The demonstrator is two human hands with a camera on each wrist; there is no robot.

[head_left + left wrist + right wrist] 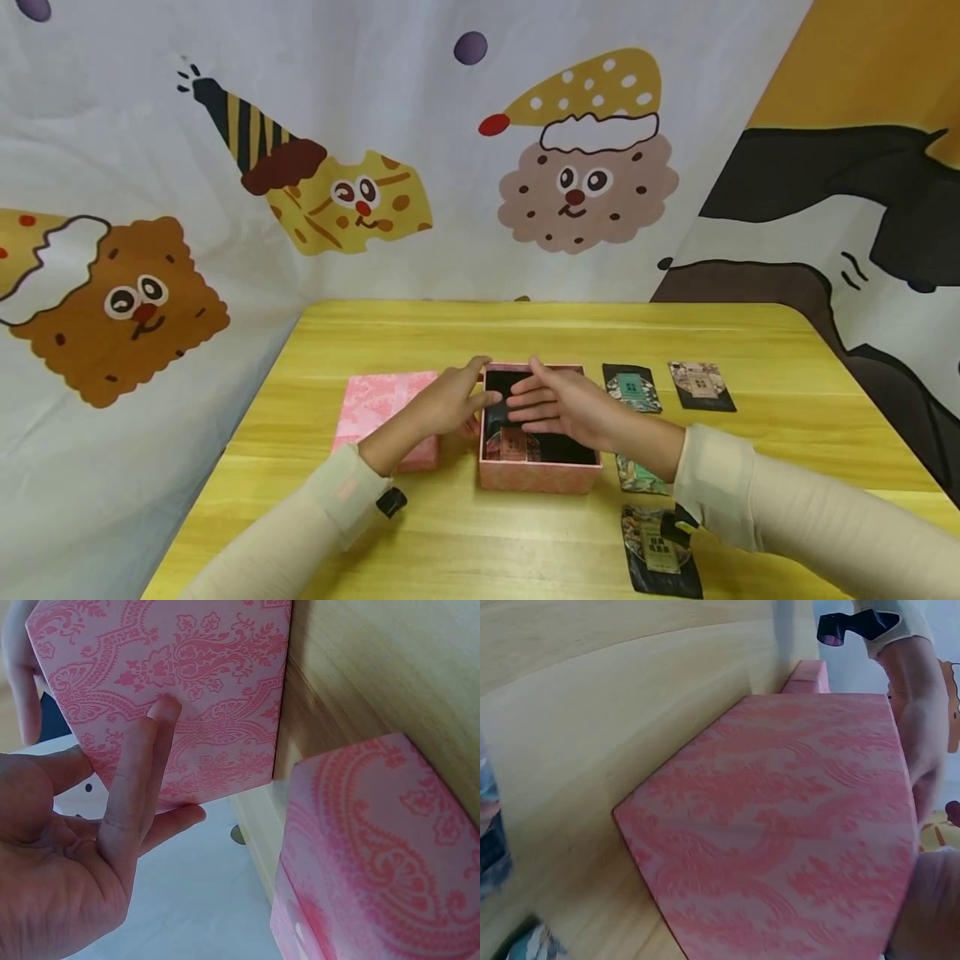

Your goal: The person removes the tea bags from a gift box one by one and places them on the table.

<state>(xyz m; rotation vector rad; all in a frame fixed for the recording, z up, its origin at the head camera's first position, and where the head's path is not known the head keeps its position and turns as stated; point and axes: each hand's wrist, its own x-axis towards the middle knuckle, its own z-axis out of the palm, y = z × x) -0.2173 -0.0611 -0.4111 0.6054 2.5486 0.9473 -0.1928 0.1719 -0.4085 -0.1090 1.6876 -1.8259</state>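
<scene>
An uncovered pink patterned box [540, 479] sits on the table in front of me. My left hand [446, 402] grips its left wall, thumb at the rim and fingers against the outer side, as the left wrist view of the patterned wall [217, 742] also shows. Inside the box lies a dark packet with a reddish label [513, 446]. Over the opening is my right hand [581, 410], its fingers extended to the left and nothing held in them. The right wrist view is mostly filled by the box's outer wall [780, 825].
A pink lid [382, 404] lies left of the box, partly behind my left forearm. To the right are a green-labelled packet [632, 387], a beige-labelled packet [702, 386], another green packet [640, 477] under my right forearm, and a yellow-labelled packet [656, 550] nearer me.
</scene>
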